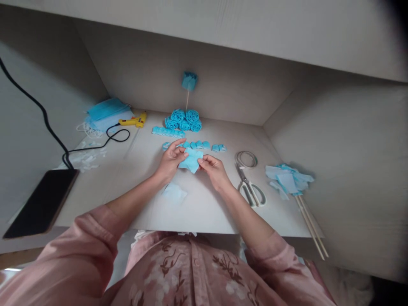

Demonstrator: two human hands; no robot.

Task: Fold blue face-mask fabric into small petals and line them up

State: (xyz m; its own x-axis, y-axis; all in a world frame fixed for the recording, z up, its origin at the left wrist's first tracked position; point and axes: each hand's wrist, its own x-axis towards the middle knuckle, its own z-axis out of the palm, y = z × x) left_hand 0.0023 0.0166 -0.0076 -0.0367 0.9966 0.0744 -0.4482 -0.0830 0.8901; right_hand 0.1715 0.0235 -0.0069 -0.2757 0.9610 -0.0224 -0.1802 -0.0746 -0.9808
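Between my two hands, above the table, is a light blue piece of thin fabric [191,160], its edges uneven. My left hand [172,161] pinches its left side between thumb and fingers, with the index finger raised. At its right edge my right hand [213,166] grips it with thumb and fingertips. Beneath, on the table, lies another pale piece of fabric [174,192]. Just beyond my hands runs a row of small folded blue pieces [200,145], partly hidden by the left fingers. A longer folded blue strip [168,131] lies behind that row.
Several blue rolled flowers [184,120] and one on a stick [189,80] stand at the back. A yellow glue gun [134,121] lies beside blue face masks [110,111]. Scissors [250,187], a coiled cord [247,159] and fabric-topped sticks [307,216] are right; a black phone-like slab [43,202] is left.
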